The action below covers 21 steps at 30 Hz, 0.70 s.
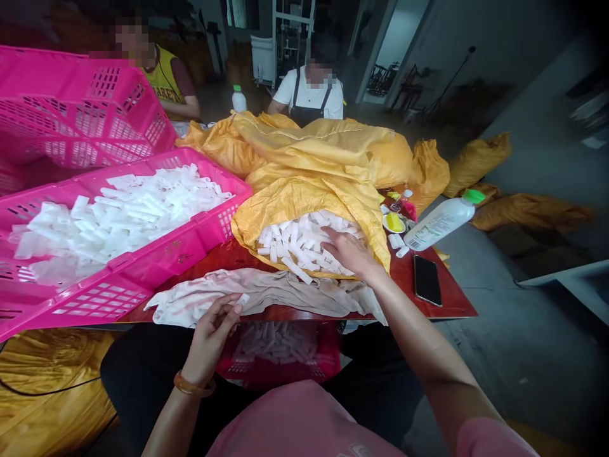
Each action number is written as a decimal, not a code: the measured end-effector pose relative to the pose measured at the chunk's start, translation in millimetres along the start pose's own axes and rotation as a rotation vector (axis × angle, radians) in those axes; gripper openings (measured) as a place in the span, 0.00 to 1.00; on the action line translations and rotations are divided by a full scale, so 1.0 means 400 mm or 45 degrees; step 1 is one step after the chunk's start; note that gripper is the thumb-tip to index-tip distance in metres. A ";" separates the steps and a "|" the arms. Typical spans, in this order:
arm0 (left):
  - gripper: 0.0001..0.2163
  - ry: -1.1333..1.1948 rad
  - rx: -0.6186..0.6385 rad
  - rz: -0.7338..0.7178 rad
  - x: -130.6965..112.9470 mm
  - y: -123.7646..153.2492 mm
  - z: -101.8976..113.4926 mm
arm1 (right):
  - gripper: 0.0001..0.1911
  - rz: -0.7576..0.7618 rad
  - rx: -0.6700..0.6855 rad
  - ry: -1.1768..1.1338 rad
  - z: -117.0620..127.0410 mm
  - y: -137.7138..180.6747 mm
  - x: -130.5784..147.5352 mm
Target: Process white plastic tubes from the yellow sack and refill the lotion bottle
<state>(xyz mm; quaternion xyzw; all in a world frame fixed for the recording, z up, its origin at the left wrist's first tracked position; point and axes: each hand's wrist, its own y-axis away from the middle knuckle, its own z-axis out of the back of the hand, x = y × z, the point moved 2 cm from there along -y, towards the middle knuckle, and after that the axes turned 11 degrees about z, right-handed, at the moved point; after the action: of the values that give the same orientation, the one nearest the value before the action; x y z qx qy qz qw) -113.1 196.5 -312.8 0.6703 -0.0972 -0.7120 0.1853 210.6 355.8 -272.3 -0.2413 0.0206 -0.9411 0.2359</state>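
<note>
Beside our right hand, to its left, a magenta plastic crate (143,282) sits heaped with white plastic tubes (118,219), and an empty-looking second crate (80,108) tilts above it. Under the right hand, a yellow woven sack (304,190) lies open, with a pile of the same white tubes (295,244) left in its mouth. Below our left hand, a third magenta crate (280,374) holds more tubes. Our right hand (349,251) rests on the sack's pile, fingers spread wide. Our left hand (212,339) pinches one small white piece (243,299) above a beige cloth (257,295).
</note>
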 end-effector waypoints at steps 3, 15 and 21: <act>0.16 0.148 -0.119 -0.012 0.031 0.000 0.024 | 0.18 -0.084 -0.297 -0.360 -0.015 0.026 -0.031; 0.16 0.020 0.066 -0.123 -0.058 -0.038 -0.084 | 0.08 -0.148 -0.810 -1.213 -0.067 0.088 -0.012; 0.11 -0.269 -0.015 -0.411 -0.082 0.015 -0.108 | 0.12 0.144 0.003 -1.031 -0.160 0.233 0.188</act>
<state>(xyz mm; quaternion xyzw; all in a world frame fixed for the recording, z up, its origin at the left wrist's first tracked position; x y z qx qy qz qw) -68.4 208.6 -283.8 0.5975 -0.0032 -0.7995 0.0614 163.2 233.9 -309.7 -0.5906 -0.0619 -0.7555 0.2767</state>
